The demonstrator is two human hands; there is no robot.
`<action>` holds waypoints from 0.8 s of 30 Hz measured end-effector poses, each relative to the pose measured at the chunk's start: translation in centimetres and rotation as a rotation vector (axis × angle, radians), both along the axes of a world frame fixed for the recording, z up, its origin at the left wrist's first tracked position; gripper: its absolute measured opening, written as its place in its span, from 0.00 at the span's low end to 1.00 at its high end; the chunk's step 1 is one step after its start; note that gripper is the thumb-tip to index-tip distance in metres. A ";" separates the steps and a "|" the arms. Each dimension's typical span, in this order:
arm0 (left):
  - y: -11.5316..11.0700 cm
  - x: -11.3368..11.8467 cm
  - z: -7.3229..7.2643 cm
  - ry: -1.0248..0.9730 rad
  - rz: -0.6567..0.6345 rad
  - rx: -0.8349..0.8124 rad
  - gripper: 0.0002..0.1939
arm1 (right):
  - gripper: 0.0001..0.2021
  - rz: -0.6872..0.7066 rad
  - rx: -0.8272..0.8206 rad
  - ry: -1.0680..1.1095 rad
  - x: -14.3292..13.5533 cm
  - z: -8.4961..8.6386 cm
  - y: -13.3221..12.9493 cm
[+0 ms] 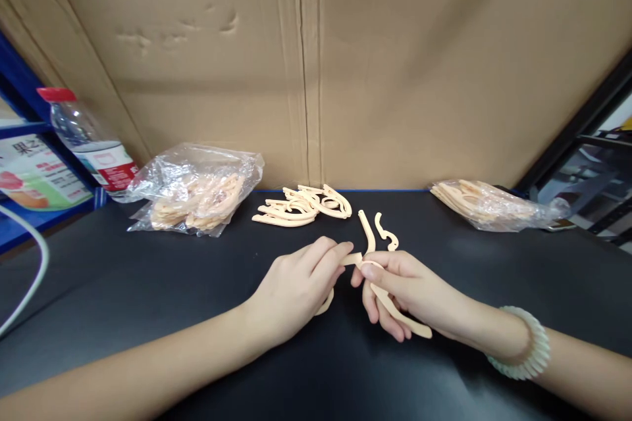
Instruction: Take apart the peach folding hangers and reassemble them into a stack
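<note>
Fingers (334, 256) of our left hand (295, 287) pinch one cream piece (351, 259), our right hand (397, 279) grips another curvy one (405, 318), and we've got two loose bits (366, 230) just beyond.

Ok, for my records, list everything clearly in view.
Cardboard panel: 1, tan, back
Flat tabletop: 1, black, below
Filled plastic bags: 2, clear, left and right
Piled curved pieces: several, beige, centre
Loose curved pieces: 2, beige, centre
Held curved pieces: count unclear, beige, centre
Red-capped plastic bottle: 1, clear, left
Shelf frame: 1, blue, left
Printed package: 1, multicoloured, left
Rack frame: 1, black, right
Curved cable: 1, white, left
Coiled bracelet: 1, pale green, right wrist
Left hand, right hand: 2, bare, centre
</note>
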State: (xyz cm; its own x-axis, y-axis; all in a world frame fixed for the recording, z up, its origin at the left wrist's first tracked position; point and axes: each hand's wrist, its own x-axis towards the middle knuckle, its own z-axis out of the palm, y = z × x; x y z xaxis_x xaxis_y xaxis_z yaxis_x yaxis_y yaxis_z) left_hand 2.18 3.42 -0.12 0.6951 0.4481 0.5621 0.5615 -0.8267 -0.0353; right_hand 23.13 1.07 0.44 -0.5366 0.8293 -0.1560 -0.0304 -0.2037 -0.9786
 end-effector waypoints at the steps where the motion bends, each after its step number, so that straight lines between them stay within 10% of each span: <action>1: 0.0 0.0 0.1 0.039 -0.023 0.045 0.15 | 0.22 0.023 -0.003 -0.004 -0.1 0.0 -0.1; 16: -1.0 0.7 1.9 0.323 -0.023 0.065 0.14 | 0.20 -0.097 0.202 -0.217 -1.2 0.1 -1.8; 24: -0.9 0.7 1.7 0.073 0.105 -0.386 0.14 | 0.17 -0.177 0.580 -0.323 -0.6 0.4 -2.1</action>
State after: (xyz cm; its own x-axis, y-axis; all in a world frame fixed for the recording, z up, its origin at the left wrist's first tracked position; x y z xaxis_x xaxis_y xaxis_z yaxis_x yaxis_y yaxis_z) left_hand 2.91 2.53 1.54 0.6664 0.6871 0.2895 0.6509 -0.7255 0.2237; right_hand 22.51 -0.99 0.86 -0.3867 0.8980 0.2100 0.2967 0.3367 -0.8936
